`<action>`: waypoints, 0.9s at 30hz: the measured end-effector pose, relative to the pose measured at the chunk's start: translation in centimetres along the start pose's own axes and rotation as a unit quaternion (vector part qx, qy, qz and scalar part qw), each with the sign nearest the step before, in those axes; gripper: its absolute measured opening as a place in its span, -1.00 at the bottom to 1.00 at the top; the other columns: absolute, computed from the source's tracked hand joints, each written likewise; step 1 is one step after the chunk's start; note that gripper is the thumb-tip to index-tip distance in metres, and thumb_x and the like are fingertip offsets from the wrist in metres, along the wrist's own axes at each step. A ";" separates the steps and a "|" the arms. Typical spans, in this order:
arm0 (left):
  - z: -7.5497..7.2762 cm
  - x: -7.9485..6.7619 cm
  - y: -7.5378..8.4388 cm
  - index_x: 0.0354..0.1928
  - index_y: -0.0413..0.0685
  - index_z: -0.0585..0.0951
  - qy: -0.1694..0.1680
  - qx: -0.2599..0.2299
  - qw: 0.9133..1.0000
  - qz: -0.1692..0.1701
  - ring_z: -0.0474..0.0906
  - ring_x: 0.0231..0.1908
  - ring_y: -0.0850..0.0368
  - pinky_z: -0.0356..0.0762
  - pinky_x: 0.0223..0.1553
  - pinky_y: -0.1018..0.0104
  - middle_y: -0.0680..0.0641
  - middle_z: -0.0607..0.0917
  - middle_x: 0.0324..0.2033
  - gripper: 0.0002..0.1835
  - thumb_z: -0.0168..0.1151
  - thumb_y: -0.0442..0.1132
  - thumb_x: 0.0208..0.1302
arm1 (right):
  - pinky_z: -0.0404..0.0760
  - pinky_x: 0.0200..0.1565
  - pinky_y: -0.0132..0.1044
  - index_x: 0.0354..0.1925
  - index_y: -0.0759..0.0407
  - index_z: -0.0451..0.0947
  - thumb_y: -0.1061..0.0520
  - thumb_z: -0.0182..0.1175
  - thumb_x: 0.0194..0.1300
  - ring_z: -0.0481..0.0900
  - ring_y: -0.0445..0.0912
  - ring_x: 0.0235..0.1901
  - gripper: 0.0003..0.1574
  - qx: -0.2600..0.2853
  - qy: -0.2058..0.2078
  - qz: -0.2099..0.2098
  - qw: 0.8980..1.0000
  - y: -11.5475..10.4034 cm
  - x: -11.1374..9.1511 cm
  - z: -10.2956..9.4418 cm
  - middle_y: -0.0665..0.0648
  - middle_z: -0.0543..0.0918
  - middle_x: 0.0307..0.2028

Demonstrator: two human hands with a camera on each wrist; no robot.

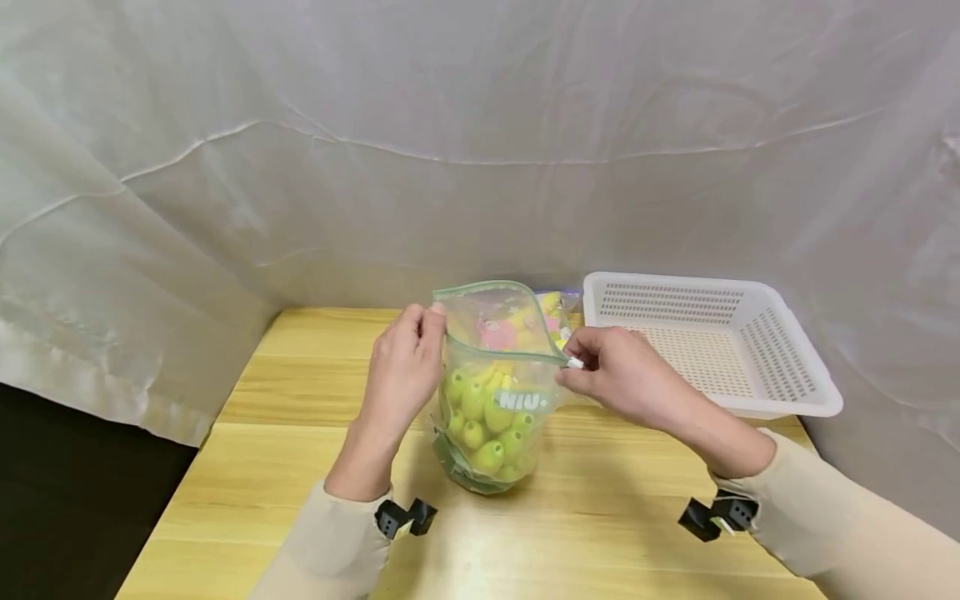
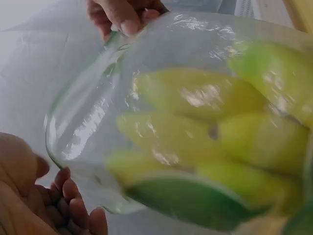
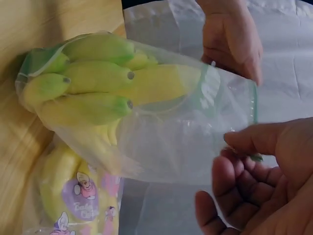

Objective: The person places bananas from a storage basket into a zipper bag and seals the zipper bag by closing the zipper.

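A clear zip bag (image 1: 480, 357) with a green zip strip stands upright on the table, its mouth spread wide. Green-yellow bananas (image 1: 487, 417) fill its lower part. My left hand (image 1: 397, 367) pinches the left end of the rim between thumb and fingers. At the opposite end, my right hand (image 1: 626, 375) pinches the corner of the zip strip, where a small white piece shows by the fingertips. The right wrist view shows the bag's rim (image 3: 254, 105) stretched between both hands.
Behind the bag lies a second bag (image 3: 80, 196) of bananas with pink and purple cartoon prints, partly hidden in the head view. A white plastic basket (image 1: 821, 383) stands at the back right of the wooden table (image 1: 277, 467). A grey curtain (image 1: 450, 208) hangs behind.
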State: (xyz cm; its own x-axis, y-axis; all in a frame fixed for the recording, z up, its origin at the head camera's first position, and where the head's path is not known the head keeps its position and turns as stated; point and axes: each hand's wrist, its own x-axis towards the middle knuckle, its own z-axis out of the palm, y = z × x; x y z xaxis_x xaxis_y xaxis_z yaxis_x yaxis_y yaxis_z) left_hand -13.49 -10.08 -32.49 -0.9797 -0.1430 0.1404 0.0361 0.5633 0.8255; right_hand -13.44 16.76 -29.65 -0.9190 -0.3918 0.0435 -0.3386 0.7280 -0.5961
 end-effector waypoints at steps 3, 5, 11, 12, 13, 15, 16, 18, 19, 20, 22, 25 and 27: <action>0.0 1.0 -1.3 0.00 -0.08 0.58 -0.017 -0.027 0.999 -0.029 0.45 -0.27 -0.06 0.46 -0.21 0.09 -0.13 0.60 -0.18 -0.54 -0.25 0.07 0.70 | 0.40 -0.43 -0.31 -0.37 0.10 0.60 0.16 0.41 0.31 0.41 -0.15 -0.52 -0.84 0.018 0.026 -0.001 1.000 0.5 0.1 0.0 -0.02 0.56 -0.52; 0.0 1.9 -2.3 0.20 -0.09 0.54 -0.033 -0.047 0.997 -0.048 0.48 -0.12 -0.05 0.48 -0.04 0.06 -0.13 0.61 0.01 -0.58 -0.21 -0.01 0.69 | 0.42 -0.43 -0.31 -0.36 0.10 0.63 0.18 0.40 0.30 0.44 -0.15 -0.51 -0.88 0.023 0.033 0.001 0.999 0.8 0.1 0.0 -0.03 0.59 -0.51; 0.2 4.9 -5.2 0.57 -0.25 0.24 -0.151 -0.177 0.971 -0.062 0.31 0.47 -0.11 0.38 0.44 -0.06 -0.23 0.37 0.47 -0.45 -0.08 -0.19 0.68 | 0.44 -0.36 -0.27 -0.33 0.08 0.65 0.16 0.39 0.31 0.46 -0.15 -0.49 -0.92 0.021 0.041 -0.002 0.999 1.2 0.2 -0.1 -0.04 0.59 -0.51; 0.2 5.3 -5.6 0.56 -0.26 0.26 -0.167 -0.200 0.964 -0.061 0.28 0.51 -0.10 0.36 0.46 -0.08 -0.24 0.36 0.48 -0.46 -0.06 -0.20 0.68 | 0.44 -0.35 -0.27 -0.33 0.08 0.65 0.16 0.39 0.31 0.46 -0.15 -0.49 -0.92 0.022 0.043 -0.003 0.999 1.3 0.2 -0.1 -0.04 0.59 -0.51; 0.2 5.6 -6.0 0.51 -0.28 0.31 -0.177 -0.219 0.958 -0.060 0.29 0.50 -0.09 0.36 0.46 -0.08 -0.22 0.37 0.49 -0.50 -0.04 -0.22 0.68 | 0.45 -0.34 -0.26 -0.32 0.08 0.66 0.16 0.39 0.32 0.47 -0.14 -0.48 -0.92 0.024 0.043 -0.003 0.999 1.4 0.2 -0.1 -0.04 0.60 -0.51; 0.2 5.8 -6.8 0.38 -0.29 0.44 -0.187 -0.241 0.951 -0.049 0.40 0.41 -0.04 0.39 0.44 -0.09 -0.17 0.48 0.38 -0.60 0.01 -0.24 0.66 | 0.46 -0.32 -0.25 -0.31 0.07 0.66 0.15 0.38 0.33 0.49 -0.13 -0.46 -0.93 0.026 0.042 0.001 0.999 1.7 0.3 -0.1 -0.03 0.61 -0.49; 0.2 5.8 -7.1 0.27 -0.28 0.50 -0.187 -0.243 0.951 -0.038 0.47 0.31 -0.01 0.41 0.41 -0.08 -0.13 0.55 0.25 -0.67 0.04 -0.24 0.65 | 0.47 -0.31 -0.25 -0.30 0.06 0.66 0.14 0.38 0.34 0.49 -0.13 -0.44 -0.93 0.028 0.042 0.003 0.999 1.9 0.2 -0.1 -0.03 0.62 -0.48; 0.0 5.6 -7.3 0.10 -0.24 0.55 -0.181 -0.234 0.955 -0.016 0.52 0.11 0.04 0.46 0.33 -0.04 -0.06 0.60 0.02 -0.78 0.11 -0.24 0.62 | 0.49 -0.29 -0.25 -0.29 0.06 0.67 0.14 0.38 0.35 0.51 -0.11 -0.41 -0.94 0.034 0.040 0.010 0.999 2.4 0.2 -0.2 -0.02 0.63 -0.44; -0.1 5.4 -7.3 0.05 -0.22 0.56 -0.177 -0.222 0.959 -0.005 0.51 0.05 0.04 0.47 0.29 -0.02 -0.03 0.58 -0.05 -0.82 0.13 -0.24 0.61 | 0.49 -0.29 -0.25 -0.28 0.05 0.67 0.13 0.38 0.36 0.51 -0.10 -0.40 -0.94 0.037 0.039 0.014 0.998 2.7 0.2 -0.4 -0.01 0.63 -0.43; -0.2 5.2 -7.3 0.02 -0.19 0.57 -0.174 -0.208 0.963 0.008 0.51 0.02 0.03 0.48 0.25 0.00 -0.04 0.58 -0.10 -0.83 0.14 -0.22 0.61 | 0.49 -0.29 -0.26 -0.27 0.06 0.67 0.13 0.38 0.37 0.51 -0.10 -0.39 -0.94 0.042 0.039 0.016 0.998 3.0 0.1 -0.5 0.00 0.63 -0.42; -0.5 4.6 -6.9 0.00 -0.17 0.58 -0.167 -0.170 0.971 0.035 0.50 0.01 0.00 0.45 0.20 0.02 -0.05 0.58 -0.10 -0.82 0.14 -0.19 0.61 | 0.50 -0.29 -0.29 -0.27 0.07 0.67 0.14 0.38 0.37 0.50 -0.10 -0.37 -0.94 0.052 0.040 0.015 0.998 3.6 -0.2 -0.8 0.02 0.63 -0.40; -1.2 3.6 -6.1 0.01 -0.09 0.56 -0.156 -0.096 0.981 0.068 0.52 0.08 -0.05 0.46 0.19 -0.02 -0.08 0.61 0.00 -0.80 0.09 -0.11 0.65 | 0.51 -0.29 -0.31 -0.26 0.09 0.66 0.15 0.38 0.38 0.50 -0.11 -0.36 -0.93 0.060 0.038 0.013 0.997 4.4 -0.6 -1.3 0.04 0.64 -0.37; -1.8 2.7 -5.5 0.00 -0.05 0.54 -0.147 -0.041 0.985 0.084 0.55 0.12 -0.07 0.49 0.20 -0.06 -0.09 0.63 0.04 -0.79 0.05 -0.08 0.66 | 0.51 -0.29 -0.32 -0.27 0.08 0.66 0.13 0.38 0.38 0.51 -0.13 -0.34 -0.92 0.057 0.035 0.003 0.998 4.8 -0.9 -1.7 0.03 0.65 -0.36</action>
State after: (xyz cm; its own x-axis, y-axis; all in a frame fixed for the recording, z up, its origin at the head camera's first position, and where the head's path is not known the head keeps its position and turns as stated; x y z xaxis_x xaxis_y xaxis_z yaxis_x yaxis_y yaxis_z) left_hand -15.95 -15.02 -35.64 -0.9728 0.1954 0.1244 0.2067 0.4902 0.8467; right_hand -14.58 21.53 -31.20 -0.9342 -0.3441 0.0941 -0.3118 0.6595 -0.6840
